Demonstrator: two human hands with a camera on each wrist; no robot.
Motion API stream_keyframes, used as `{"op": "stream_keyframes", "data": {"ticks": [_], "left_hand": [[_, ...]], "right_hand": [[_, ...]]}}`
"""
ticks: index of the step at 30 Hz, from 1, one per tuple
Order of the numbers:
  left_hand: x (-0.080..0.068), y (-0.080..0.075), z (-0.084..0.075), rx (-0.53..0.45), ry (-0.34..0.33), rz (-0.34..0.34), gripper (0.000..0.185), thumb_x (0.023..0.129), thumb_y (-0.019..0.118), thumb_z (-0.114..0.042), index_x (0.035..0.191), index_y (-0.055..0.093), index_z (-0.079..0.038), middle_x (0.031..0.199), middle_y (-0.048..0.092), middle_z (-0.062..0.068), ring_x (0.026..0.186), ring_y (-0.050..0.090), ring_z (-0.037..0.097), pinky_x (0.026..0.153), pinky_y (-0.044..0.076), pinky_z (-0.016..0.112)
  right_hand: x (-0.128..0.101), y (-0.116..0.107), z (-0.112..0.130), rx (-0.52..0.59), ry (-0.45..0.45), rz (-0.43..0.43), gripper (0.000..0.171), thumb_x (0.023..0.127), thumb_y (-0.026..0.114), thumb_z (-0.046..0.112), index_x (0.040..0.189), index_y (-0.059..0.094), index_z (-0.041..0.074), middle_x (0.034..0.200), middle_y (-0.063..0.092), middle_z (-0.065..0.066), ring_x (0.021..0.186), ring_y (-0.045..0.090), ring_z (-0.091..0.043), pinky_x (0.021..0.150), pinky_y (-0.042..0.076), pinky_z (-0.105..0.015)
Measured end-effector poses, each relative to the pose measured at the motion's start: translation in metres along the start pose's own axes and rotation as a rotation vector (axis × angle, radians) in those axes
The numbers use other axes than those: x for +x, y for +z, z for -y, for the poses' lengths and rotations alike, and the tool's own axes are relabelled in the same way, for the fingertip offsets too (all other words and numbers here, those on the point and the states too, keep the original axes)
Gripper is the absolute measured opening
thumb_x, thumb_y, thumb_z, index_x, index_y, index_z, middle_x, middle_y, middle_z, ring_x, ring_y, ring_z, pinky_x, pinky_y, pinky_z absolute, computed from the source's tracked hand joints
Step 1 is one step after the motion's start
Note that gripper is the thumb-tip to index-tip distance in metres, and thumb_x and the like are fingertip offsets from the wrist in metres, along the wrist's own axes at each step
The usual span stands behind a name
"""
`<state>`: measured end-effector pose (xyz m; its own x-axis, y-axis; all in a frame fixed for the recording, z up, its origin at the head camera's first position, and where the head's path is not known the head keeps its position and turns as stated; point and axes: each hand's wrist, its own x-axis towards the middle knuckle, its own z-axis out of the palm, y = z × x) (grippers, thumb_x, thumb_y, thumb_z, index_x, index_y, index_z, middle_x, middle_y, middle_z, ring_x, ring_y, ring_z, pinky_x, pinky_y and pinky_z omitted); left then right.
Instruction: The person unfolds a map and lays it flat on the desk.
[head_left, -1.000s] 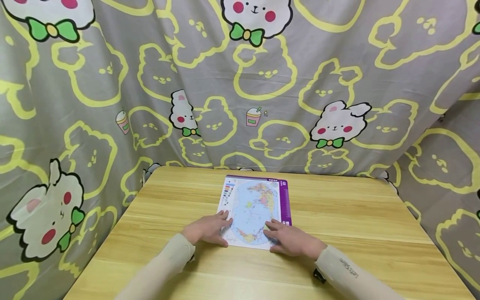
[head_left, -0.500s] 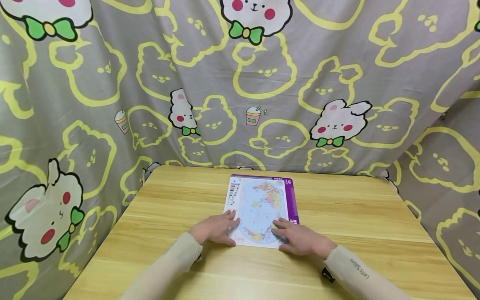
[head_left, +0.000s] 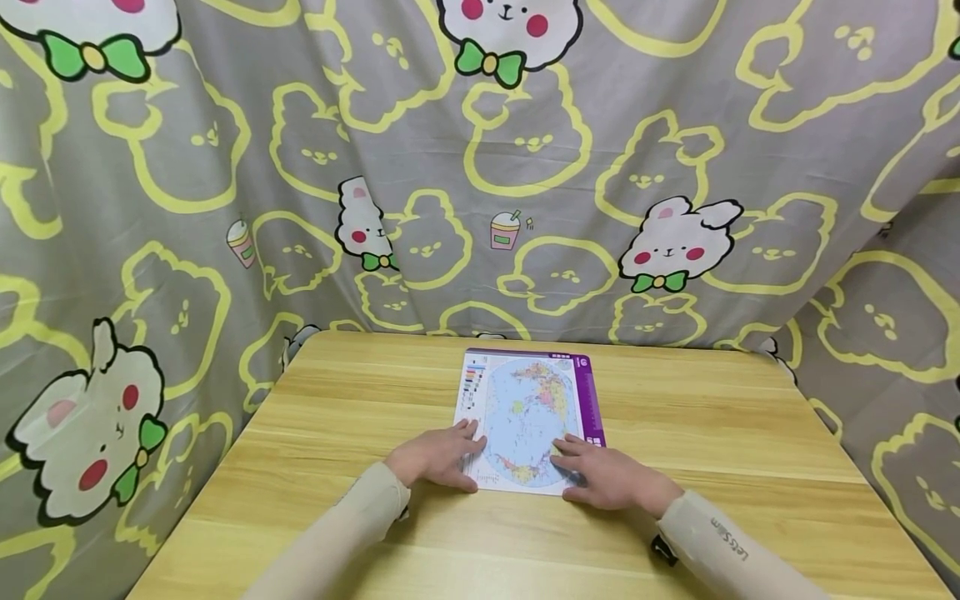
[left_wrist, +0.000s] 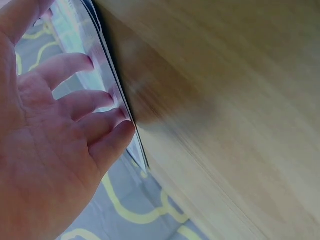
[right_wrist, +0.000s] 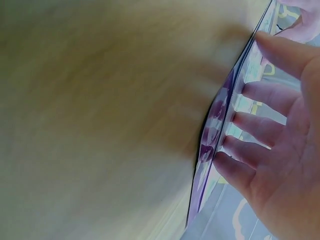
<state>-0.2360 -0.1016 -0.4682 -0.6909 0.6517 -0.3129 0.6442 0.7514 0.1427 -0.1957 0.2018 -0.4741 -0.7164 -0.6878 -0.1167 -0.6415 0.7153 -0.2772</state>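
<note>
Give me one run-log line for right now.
map: purple-bordered, lying on table | left hand: touching near-left part | right hand: touching near-right part

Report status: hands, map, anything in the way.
Left hand touching map, near left side. Right hand touching it, near right. Map lying on table. Nothing visible in the way.

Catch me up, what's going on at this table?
A person has both bare hands on a printed world map that lies flat on a wooden table. The left hand is at its near left corner and the right hand at its near right corner, fingertips on the surface, neither gripping it. A purple band runs down the map's right side. A patterned curtain hangs behind.
</note>
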Motion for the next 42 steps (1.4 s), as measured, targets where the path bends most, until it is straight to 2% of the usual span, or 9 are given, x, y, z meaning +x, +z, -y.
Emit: {"op": "stream_keyframes", "data": {"ticks": [9,17,25,42], "left_hand": [[-0.003,-0.003,-0.001,-0.014,0.003,-0.003,0.076,0.084,0.064,-0.053,0.144,0.041,-0.012,0.153,0.024,0.015,0.140,0.022,0.028,0.110,0.029,0.039],[-0.002,-0.001,-0.005,0.036,-0.005,-0.025,0.077,0.083,0.064,-0.055,0.144,0.042,-0.012,0.152,0.026,0.015,0.139,0.025,0.029,0.107,0.033,0.040],[-0.002,0.002,-0.009,0.077,-0.003,-0.021,0.077,0.083,0.062,-0.057,0.144,0.042,-0.013,0.152,0.027,0.016,0.139,0.026,0.029,0.107,0.034,0.039],[-0.007,0.000,-0.014,0.102,0.025,-0.028,0.074,0.085,0.061,-0.055,0.144,0.042,-0.013,0.151,0.027,0.017,0.138,0.027,0.030,0.107,0.035,0.038]], "right_hand": [[0.002,0.003,0.001,-0.023,0.002,0.000,0.053,0.091,0.062,0.033,0.134,0.053,0.004,0.145,0.038,-0.019,0.134,0.031,-0.038,0.104,0.034,-0.052],[0.002,0.004,-0.002,-0.034,-0.001,-0.001,0.054,0.091,0.062,0.032,0.135,0.052,0.004,0.146,0.037,-0.019,0.135,0.031,-0.038,0.105,0.033,-0.052],[0.001,0.003,-0.005,-0.012,0.017,0.011,0.054,0.090,0.063,0.031,0.136,0.051,0.004,0.146,0.037,-0.018,0.135,0.030,-0.038,0.105,0.032,-0.053],[0.000,-0.001,-0.012,-0.009,0.003,0.006,0.053,0.090,0.064,0.026,0.135,0.051,0.001,0.146,0.036,-0.021,0.134,0.032,-0.040,0.105,0.031,-0.053]]}}
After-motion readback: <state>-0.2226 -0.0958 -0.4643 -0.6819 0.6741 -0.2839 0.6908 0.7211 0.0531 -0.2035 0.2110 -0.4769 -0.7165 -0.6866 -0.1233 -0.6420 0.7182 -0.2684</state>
